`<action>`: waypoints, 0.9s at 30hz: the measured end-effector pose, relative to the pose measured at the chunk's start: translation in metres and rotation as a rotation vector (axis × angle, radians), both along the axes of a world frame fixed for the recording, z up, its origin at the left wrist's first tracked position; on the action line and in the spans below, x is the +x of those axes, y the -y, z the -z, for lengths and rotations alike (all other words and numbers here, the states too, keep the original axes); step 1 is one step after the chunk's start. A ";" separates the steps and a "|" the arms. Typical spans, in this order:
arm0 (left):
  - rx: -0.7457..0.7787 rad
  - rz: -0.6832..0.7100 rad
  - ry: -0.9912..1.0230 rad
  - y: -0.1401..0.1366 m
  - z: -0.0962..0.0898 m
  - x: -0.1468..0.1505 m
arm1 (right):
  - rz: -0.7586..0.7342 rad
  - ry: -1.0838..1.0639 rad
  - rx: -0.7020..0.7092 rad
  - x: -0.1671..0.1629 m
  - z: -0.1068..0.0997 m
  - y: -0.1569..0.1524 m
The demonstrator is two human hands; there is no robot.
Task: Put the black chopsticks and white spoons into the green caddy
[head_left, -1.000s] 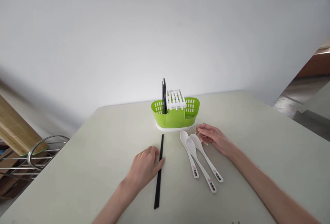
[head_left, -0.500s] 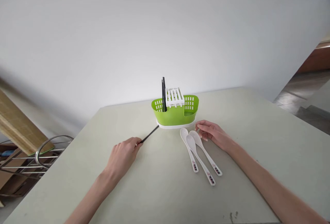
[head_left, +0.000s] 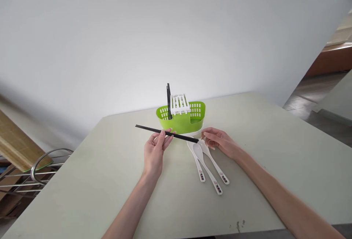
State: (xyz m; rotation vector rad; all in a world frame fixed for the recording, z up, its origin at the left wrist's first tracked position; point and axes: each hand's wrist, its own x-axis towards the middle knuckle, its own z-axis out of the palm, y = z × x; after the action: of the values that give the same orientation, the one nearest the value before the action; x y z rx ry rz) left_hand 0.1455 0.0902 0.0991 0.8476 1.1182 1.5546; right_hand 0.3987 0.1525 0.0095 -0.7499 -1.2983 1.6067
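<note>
My left hand (head_left: 157, 145) grips a pair of black chopsticks (head_left: 184, 138) between thumb and fingers, held slantwise above the table in front of the basket. Their thick ends reach over the bowls of three white spoons (head_left: 205, 165), which lie fanned out. Just right of the spoon bowls rests my right hand (head_left: 220, 142), its fingers loosely bent and apart, with nothing visible in them. Behind stands a green basket (head_left: 178, 123) with a white base and a white slatted rack (head_left: 180, 104). More black chopsticks (head_left: 168, 101) stand upright in its left part.
The pale table (head_left: 115, 180) meets a white wall (head_left: 165, 41) behind the basket. At the left, off the table, a metal wire rack (head_left: 41, 171) holds a bamboo board (head_left: 23, 142). Dark marks show near the table's front edge.
My left hand has turned palm up and moved right, lifting the chopsticks from beside the basket to across its front. My right hand stays by the spoons. The view has shifted slightly.
</note>
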 end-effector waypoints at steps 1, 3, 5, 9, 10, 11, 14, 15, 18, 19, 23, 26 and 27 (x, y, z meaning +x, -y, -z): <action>-0.005 -0.004 0.029 -0.001 0.001 0.003 | -0.008 0.000 0.009 0.000 -0.001 0.000; -0.020 -0.010 0.086 -0.003 0.004 0.009 | -0.030 0.004 0.017 0.001 -0.001 0.000; -0.036 -0.029 0.137 -0.006 0.007 0.015 | -0.050 0.004 0.012 0.002 -0.001 0.000; -0.082 -0.077 0.205 -0.012 0.015 0.025 | -0.080 -0.035 -0.011 0.002 0.000 -0.001; -0.094 -0.081 0.218 -0.013 0.016 0.027 | -0.083 -0.046 -0.016 0.002 0.000 -0.002; -0.104 -0.081 0.230 -0.014 0.018 0.030 | -0.084 -0.057 -0.019 0.002 0.001 -0.002; -0.120 -0.065 0.268 -0.015 0.022 0.037 | -0.080 -0.085 -0.023 0.003 0.002 -0.004; -0.124 -0.060 0.282 -0.015 0.023 0.039 | -0.074 -0.093 -0.026 0.003 0.003 -0.004; -0.128 -0.046 0.316 -0.017 0.025 0.044 | -0.055 -0.111 -0.046 0.005 0.004 -0.005; -0.122 -0.039 0.323 -0.017 0.026 0.045 | -0.053 -0.116 -0.056 0.006 0.005 -0.006; -0.088 0.003 0.329 -0.016 0.030 0.043 | -0.078 -0.121 -0.081 0.006 0.005 -0.005; -0.070 0.022 0.293 -0.013 0.030 0.039 | -0.106 -0.109 -0.071 0.005 0.006 -0.003; -0.059 0.025 0.277 -0.012 0.028 0.037 | -0.120 -0.104 -0.064 0.004 0.007 -0.003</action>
State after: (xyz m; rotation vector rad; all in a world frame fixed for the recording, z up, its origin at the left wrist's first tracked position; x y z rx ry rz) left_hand 0.1822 0.1019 0.0710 0.5835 0.9437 1.5559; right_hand 0.4031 0.1552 0.0028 -0.6283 -1.2417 1.7662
